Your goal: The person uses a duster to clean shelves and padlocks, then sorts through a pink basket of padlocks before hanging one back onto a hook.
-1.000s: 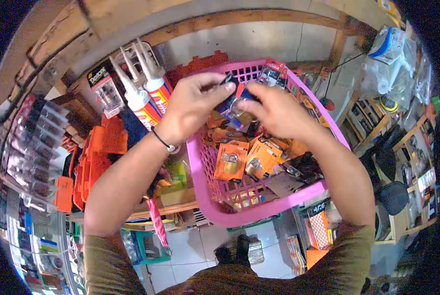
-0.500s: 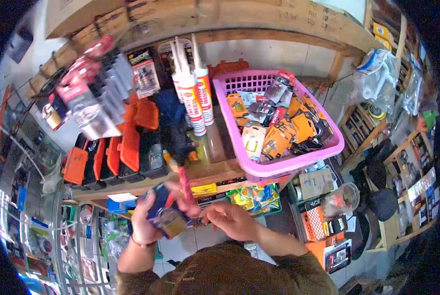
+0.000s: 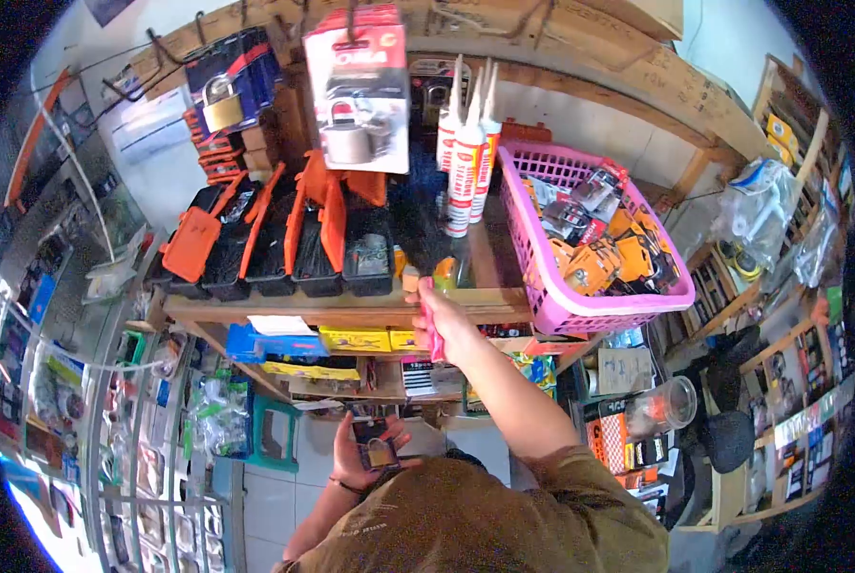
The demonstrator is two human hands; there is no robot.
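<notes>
Low in the view, near the body, my left hand (image 3: 351,463) holds a dark carded padlock pack (image 3: 378,449) with a brass body showing; its fingers spread around the card. My right hand (image 3: 449,327) is stretched forward at the front edge of the wooden shelf (image 3: 351,307). Its fingers are closed around a slim pink-red object (image 3: 432,325), whose kind I cannot make out. Just beyond this hand stand white silicone sealant tubes (image 3: 464,177). Carded padlocks (image 3: 356,95) hang above from a hook, and another dark padlock pack (image 3: 227,95) hangs further left.
Black bins with orange lids (image 3: 322,229) line the shelf's left side. A pink basket (image 3: 628,310) full of carded goods stands at the right. Glass display shelves (image 3: 141,458) are at the left, and a green stool (image 3: 274,439) is below.
My left hand has lowered towards the body with the padlock pack. My right hand has reached forward to the shelf edge, with the pink-red object. The view has shifted left.
</notes>
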